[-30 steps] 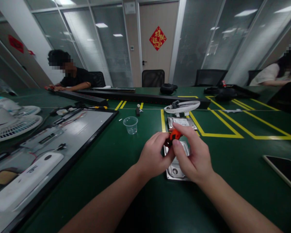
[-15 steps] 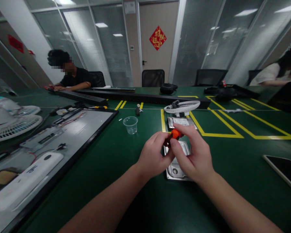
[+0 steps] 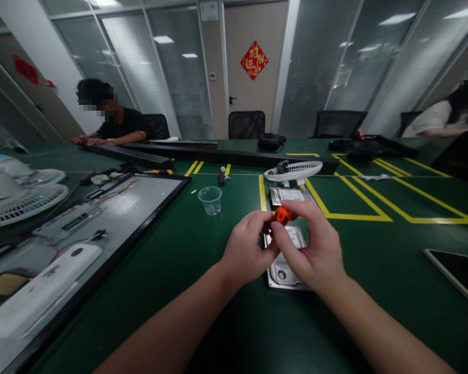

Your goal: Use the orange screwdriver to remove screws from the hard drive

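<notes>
My left hand and my right hand meet over a silver hard drive lying flat on the green table. Both pinch a small orange-handled screwdriver, held upright above the drive. My left fingers are curled round its lower part, and my right thumb and forefinger close on the orange top. A second hard drive lies just beyond, with a white fan grille behind it.
A clear plastic cup stands left of the hands. A black-framed panel with loose parts fills the left side, beside white fan parts. A phone lies at the right. Two other people sit at the far corners.
My right fingers have shifted slightly round the orange top of the screwdriver. Both hands stay in the same place over the drive.
</notes>
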`<state>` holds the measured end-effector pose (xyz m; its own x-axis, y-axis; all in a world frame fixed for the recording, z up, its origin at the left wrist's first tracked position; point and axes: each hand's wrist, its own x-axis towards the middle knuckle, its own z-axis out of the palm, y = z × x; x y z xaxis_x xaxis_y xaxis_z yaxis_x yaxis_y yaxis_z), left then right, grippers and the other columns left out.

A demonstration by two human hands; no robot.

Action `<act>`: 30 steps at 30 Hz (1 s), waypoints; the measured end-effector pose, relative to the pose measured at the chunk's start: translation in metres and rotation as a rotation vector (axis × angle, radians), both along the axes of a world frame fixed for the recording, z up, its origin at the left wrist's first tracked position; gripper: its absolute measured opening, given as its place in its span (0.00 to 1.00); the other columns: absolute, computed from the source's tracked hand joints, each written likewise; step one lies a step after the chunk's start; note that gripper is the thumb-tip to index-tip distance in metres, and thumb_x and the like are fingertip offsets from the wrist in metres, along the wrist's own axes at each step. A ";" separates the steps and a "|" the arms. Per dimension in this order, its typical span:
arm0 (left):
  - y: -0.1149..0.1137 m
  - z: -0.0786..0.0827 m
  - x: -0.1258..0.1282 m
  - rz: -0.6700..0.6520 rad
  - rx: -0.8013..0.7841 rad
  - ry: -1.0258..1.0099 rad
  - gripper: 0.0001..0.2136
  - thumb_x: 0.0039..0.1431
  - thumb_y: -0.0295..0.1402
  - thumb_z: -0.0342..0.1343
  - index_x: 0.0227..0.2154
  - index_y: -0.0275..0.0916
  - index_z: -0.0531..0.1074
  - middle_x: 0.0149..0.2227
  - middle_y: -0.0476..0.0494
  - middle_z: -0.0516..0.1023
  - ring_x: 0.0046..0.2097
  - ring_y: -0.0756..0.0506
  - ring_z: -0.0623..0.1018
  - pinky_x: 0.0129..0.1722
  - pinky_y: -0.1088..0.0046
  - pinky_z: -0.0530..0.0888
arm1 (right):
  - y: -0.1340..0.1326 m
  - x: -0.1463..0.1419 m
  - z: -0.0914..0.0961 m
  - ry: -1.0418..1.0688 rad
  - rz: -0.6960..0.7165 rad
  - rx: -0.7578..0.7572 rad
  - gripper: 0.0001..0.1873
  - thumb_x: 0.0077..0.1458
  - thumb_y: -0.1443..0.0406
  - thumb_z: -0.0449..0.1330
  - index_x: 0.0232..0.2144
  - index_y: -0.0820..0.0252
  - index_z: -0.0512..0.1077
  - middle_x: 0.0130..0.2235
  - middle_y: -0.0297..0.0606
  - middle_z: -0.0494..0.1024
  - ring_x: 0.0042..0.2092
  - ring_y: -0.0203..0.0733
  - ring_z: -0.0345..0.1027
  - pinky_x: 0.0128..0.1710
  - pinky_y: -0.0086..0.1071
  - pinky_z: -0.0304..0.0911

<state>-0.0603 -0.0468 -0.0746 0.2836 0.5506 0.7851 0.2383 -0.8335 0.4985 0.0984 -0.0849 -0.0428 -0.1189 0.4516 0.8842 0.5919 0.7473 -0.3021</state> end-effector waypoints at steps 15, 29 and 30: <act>-0.001 0.002 0.001 -0.003 0.005 -0.016 0.10 0.60 0.25 0.61 0.42 0.41 0.69 0.37 0.47 0.76 0.38 0.47 0.76 0.38 0.70 0.74 | 0.000 -0.002 0.000 -0.027 0.013 -0.019 0.23 0.65 0.71 0.62 0.62 0.56 0.71 0.49 0.42 0.79 0.49 0.46 0.74 0.52 0.44 0.72; -0.003 0.003 0.000 0.014 -0.002 -0.005 0.11 0.61 0.29 0.63 0.44 0.41 0.69 0.38 0.47 0.77 0.37 0.46 0.77 0.38 0.69 0.75 | -0.001 0.000 0.002 -0.029 0.044 -0.053 0.25 0.67 0.71 0.58 0.65 0.54 0.69 0.49 0.42 0.80 0.49 0.47 0.75 0.50 0.44 0.73; -0.002 0.002 0.000 0.022 -0.007 -0.010 0.11 0.60 0.28 0.63 0.43 0.41 0.69 0.37 0.47 0.77 0.37 0.47 0.77 0.38 0.69 0.75 | -0.001 -0.001 0.002 -0.029 0.035 -0.046 0.25 0.67 0.71 0.59 0.64 0.55 0.69 0.49 0.42 0.80 0.48 0.47 0.75 0.50 0.44 0.73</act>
<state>-0.0599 -0.0493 -0.0724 0.2639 0.5623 0.7837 0.2513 -0.8245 0.5070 0.0975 -0.0856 -0.0405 -0.1607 0.4873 0.8583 0.5749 0.7531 -0.3199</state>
